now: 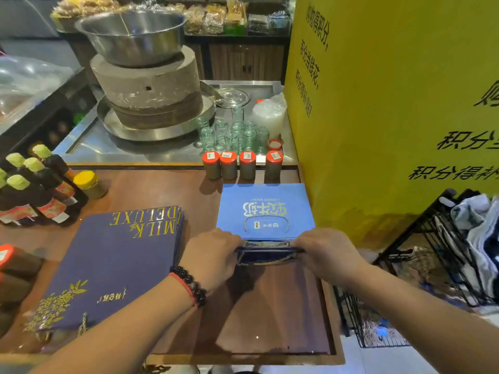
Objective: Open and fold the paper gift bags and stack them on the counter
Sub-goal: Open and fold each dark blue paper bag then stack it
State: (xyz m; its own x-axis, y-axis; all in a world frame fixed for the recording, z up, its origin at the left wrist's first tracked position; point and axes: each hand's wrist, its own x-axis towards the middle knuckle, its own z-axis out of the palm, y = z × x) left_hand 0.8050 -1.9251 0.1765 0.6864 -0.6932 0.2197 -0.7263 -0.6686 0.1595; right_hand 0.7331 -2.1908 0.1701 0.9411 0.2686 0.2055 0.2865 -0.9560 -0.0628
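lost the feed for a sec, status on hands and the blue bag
Left hand and right hand both grip the blue bag at its near top edge. Bag lies flat on counter. Red-lidded jars close behind it.

My left hand (213, 255): bare, no ring or glove that I can see. Just behind it, at the wrist, two bands lie side by side: a bracelet of round, glossy black beads (190, 284), one or two of them a duller brown-grey, and a thin red cord (182, 286) on the forearm side, touching the beads. Forearm behind them: bare, no sleeve in view.

My right hand (328, 252): bare, no ring, watch or band at the wrist. Forearm behind it: bare to the frame edge, no sleeve in view. Fingertips of both hands are hidden, so nails cannot be described.
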